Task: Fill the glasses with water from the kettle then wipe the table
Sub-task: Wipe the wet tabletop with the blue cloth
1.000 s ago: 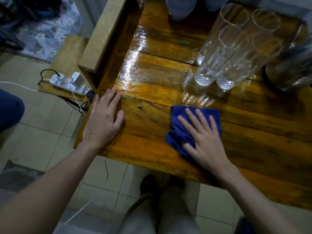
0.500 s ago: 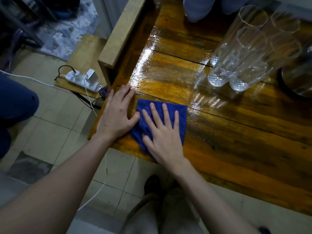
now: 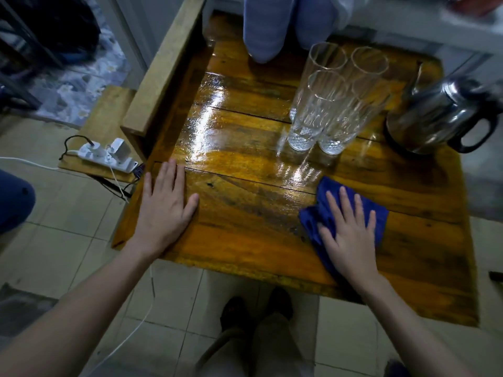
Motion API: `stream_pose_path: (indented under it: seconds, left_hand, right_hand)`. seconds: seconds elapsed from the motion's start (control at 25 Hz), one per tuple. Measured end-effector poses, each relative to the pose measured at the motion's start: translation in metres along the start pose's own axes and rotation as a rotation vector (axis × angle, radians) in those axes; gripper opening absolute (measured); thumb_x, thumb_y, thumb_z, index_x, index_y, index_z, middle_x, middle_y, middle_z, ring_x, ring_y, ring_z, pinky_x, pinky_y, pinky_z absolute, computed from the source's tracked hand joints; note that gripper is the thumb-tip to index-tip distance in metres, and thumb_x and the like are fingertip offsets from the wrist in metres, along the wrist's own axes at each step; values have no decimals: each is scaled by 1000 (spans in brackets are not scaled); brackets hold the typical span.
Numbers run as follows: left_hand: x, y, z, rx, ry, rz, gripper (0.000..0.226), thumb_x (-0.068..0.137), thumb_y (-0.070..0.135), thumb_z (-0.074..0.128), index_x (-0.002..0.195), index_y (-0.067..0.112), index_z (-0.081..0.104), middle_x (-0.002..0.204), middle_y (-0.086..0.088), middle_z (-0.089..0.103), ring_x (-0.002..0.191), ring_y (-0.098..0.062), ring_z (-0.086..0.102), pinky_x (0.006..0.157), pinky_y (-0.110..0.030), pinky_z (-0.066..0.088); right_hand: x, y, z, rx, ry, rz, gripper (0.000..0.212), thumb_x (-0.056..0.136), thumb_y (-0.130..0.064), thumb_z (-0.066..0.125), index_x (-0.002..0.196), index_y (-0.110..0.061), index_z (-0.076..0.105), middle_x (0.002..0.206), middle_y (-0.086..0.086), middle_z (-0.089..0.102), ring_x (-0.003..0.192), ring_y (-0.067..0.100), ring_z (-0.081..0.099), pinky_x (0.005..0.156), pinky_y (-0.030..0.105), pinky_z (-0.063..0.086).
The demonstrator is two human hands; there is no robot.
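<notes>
Several tall clear glasses [image 3: 324, 104] stand together at the back of the glossy wooden table [image 3: 245, 219]. A steel kettle [image 3: 438, 115] with a black handle sits to their right. My right hand [image 3: 351, 229] lies flat, fingers spread, pressing a crumpled blue cloth [image 3: 321, 197] onto the table's front right part. My left hand [image 3: 166, 205] rests flat and empty on the table's front left corner. I cannot tell the water level in the glasses.
A white power strip [image 3: 106, 156] with plugs and cables lies on a low wooden ledge left of the table. Another person's knees [image 3: 266, 28] touch the table's far edge. A knee in dark blue [image 3: 13, 200] shows at far left. My feet [image 3: 255, 308] stand on tiled floor.
My right hand has slid the blue cloth from beside my left hand back to the right side of the table. My left hand has stayed at the front left corner.
</notes>
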State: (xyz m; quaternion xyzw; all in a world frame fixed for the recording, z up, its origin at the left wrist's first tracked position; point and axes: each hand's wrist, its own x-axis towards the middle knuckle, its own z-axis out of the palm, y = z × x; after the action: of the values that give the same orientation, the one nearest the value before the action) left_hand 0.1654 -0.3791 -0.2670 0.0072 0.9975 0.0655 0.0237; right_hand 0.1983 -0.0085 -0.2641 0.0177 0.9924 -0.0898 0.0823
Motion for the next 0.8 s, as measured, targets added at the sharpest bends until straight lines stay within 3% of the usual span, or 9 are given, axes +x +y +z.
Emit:
stream_pose_path:
  seconds: [0.08, 0.16, 0.32, 0.44, 0.52, 0.68, 0.8]
  left_hand:
    - [-1, 25, 0, -63, 8, -25, 73, 98, 55, 17, 156, 10, 13, 164, -10, 6, 152, -22, 2, 122, -50, 5]
    - [-3, 60, 4, -113, 40, 16, 68, 99, 51, 24, 154, 12, 19, 163, -9, 11, 152, -21, 5, 123, -47, 4]
    - [-9, 101, 19, -125, 72, -41, 62, 101, 46, 27, 154, 14, 22, 163, -7, 16, 151, -19, 9, 123, -44, 5]
    - [-10, 99, 22, -101, 74, -22, 63, 100, 46, 26, 154, 13, 23, 162, -7, 18, 151, -19, 11, 123, -44, 7]
    - [-10, 98, 21, -95, 83, -19, 64, 100, 46, 25, 154, 13, 24, 162, -7, 18, 151, -19, 11, 123, -45, 7]
    - [-11, 103, 22, -95, 91, -27, 64, 99, 46, 24, 153, 11, 25, 162, -9, 19, 151, -20, 11, 123, -47, 7]
    - [-9, 101, 22, -92, 99, -24, 64, 99, 44, 24, 153, 10, 25, 162, -10, 19, 151, -22, 12, 123, -48, 8]
  right_hand:
    - [25, -33, 3, 65, 22, 154, 73, 90, -57, 26, 156, -31, 10, 165, -2, -3, 151, 29, -9, 118, 60, -4]
    - [38, -68, 6, 91, 30, 121, 73, 90, -54, 28, 156, -30, 12, 165, 0, 0, 151, 32, -8, 117, 61, -7]
    - [11, -86, 11, 68, 12, -241, 69, 88, -49, 29, 155, -32, 19, 164, -3, 8, 152, 28, -3, 119, 57, -6]
    - [-17, -62, 16, 49, -47, -542, 70, 87, -43, 37, 154, -32, 21, 164, -3, 13, 152, 26, 0, 120, 53, -4]
    - [-32, -34, 18, -2, -52, -629, 73, 86, -42, 43, 154, -31, 21, 163, -2, 15, 152, 24, 4, 121, 50, -2]
    - [-46, 37, 9, -5, -32, -440, 80, 84, -47, 46, 155, -33, 15, 165, -4, 9, 152, 19, 0, 121, 51, 3]
    - [-30, 57, 1, -29, 24, -168, 75, 90, -62, 30, 156, -32, 10, 165, -6, 0, 152, 19, -6, 121, 54, 1]
